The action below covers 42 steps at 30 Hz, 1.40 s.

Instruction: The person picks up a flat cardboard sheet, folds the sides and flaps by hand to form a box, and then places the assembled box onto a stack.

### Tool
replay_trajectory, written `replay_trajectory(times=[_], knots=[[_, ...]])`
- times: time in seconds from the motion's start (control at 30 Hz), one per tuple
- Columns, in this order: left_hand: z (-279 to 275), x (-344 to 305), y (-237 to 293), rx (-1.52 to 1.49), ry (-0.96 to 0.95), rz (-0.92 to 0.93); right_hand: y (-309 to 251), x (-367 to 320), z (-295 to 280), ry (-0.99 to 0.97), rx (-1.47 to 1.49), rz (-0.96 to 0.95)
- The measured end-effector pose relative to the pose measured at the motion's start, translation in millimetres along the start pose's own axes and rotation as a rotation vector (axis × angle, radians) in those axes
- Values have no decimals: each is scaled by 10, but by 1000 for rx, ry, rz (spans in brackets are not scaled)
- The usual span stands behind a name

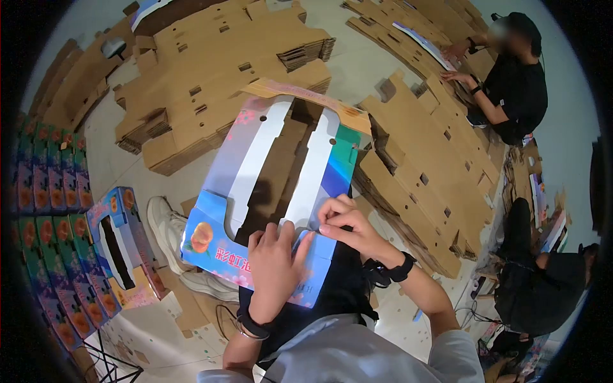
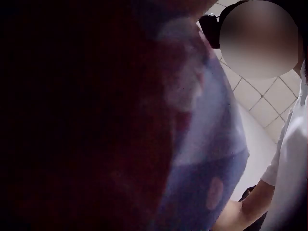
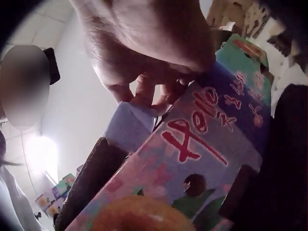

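A printed cardboard fruit box (image 1: 211,239), blue and lilac with a peach picture, lies tilted across the person's lap, its long top opening facing up. The left hand (image 1: 276,265) grips its near end panel, with fingers bent over the upper edge and thumb spread to the right. At the right corner of that panel, the right hand (image 1: 350,228) pinches the edge with curled fingers. In the right wrist view, those fingers hold a pale blue flap (image 3: 130,122) beside the box's lettered side. The left wrist view is mostly dark and blurred, hiding the left fingertips.
Flat cardboard stacks (image 1: 217,83) lie ahead, with another stack (image 1: 434,166) to the right. Finished printed boxes (image 1: 54,172) are piled at left, near a single box (image 1: 124,246) on the floor. A person in black (image 1: 520,83) works at far right; another sits below.
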State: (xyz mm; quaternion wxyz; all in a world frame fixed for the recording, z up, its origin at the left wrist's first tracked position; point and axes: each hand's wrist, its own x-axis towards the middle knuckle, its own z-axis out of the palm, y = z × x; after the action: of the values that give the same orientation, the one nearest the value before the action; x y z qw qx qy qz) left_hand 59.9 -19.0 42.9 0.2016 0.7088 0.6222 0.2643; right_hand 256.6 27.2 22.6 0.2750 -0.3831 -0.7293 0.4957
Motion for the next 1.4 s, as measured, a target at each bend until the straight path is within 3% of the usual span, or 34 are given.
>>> replay_trajectory(times=[0.17,0.23,0.27,0.3,0.37,0.5,0.53,0.6,0.67,0.77,0.8,0.83,0.93,1.0,1.03,1.1,1.13,1.17,1.2,1.23,1.27,1.3,1.37,1.4], knots=[[-12,2,-26,-19,-14,11,-86,-24,-51,10,-103,-142],[6,-3,-27,-1,-13,3,11,-72,-99,-26,84,28],[5,-5,-36,0,-12,3,-41,-66,-64,58,247,139],[-2,-2,-52,-16,-30,-20,-106,-59,-22,57,247,138],[-21,14,-58,-35,-47,-40,-236,-48,40,189,-215,34],[-258,-5,-53,-19,16,-51,-370,-71,113,324,-502,-41],[-357,-15,-111,-51,113,-79,-344,-92,134,325,-503,-40],[-535,-38,-368,-98,276,-157,-240,-186,182,366,-278,180],[-703,-12,-768,-110,351,-209,-168,-280,214,368,-283,206],[-761,33,-1294,144,449,-159,-296,-338,260,337,-210,234],[-783,19,-1397,-169,164,-430,-347,-354,270,312,-137,246],[-755,7,-1444,-483,-143,-685,-287,-380,311,303,-244,201],[-714,-109,-1124,-420,-82,-598,-147,-404,398,409,-73,294],[-813,-202,-799,-372,-114,-650,-44,-348,303,405,165,218],[-727,-420,-979,-244,-146,-582,-41,-343,131,314,179,276],[-803,-605,-765,-442,-324,-571,-14,-302,-265,198,-28,252],[-864,-701,-621,-451,-508,-569,-101,-248,-397,240,-131,221],[-954,-671,-422,-318,-759,-339,-231,-205,-506,282,-235,190],[-835,-732,-292,-719,-798,-131,-310,-183,-586,280,-379,225],[-815,-734,-159,-590,-1044,-23,-405,-153,-611,271,-388,218],[-896,-585,78,-446,-1112,139,-493,-116,-634,135,-571,196],[-855,-522,111,-449,-1103,138,-537,-100,-637,0,-748,177],[-776,-419,123,-642,-686,336,-499,-98,-339,-156,-497,181],[-790,-292,132,-588,-549,310,-516,-134,-90,-128,-604,144]])
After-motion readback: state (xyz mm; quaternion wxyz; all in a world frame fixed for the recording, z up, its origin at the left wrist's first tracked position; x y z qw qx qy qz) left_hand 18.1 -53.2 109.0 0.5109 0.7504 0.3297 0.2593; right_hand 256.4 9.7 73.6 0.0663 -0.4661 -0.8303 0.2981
